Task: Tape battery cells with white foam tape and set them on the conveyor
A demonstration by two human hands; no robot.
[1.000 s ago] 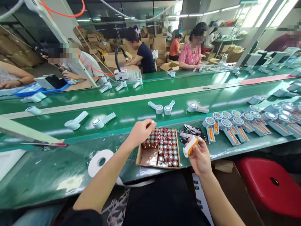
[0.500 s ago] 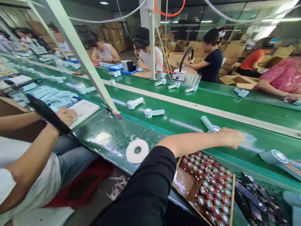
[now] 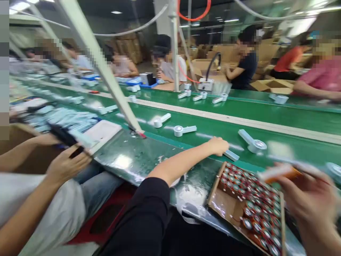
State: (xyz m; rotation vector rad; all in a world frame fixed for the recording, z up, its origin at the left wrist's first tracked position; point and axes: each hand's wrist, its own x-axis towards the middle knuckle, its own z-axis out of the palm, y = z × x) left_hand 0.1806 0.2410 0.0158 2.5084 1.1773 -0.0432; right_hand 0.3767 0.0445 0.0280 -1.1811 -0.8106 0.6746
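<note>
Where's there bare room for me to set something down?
The mostly bare green worktop between the white tray and your left forearm; also the cardboard box has a bare left corner, bordered by wired cylinders. It's crowded across the box's rest and at its right edge, where your right hand holds a white-and-orange piece.
</note>
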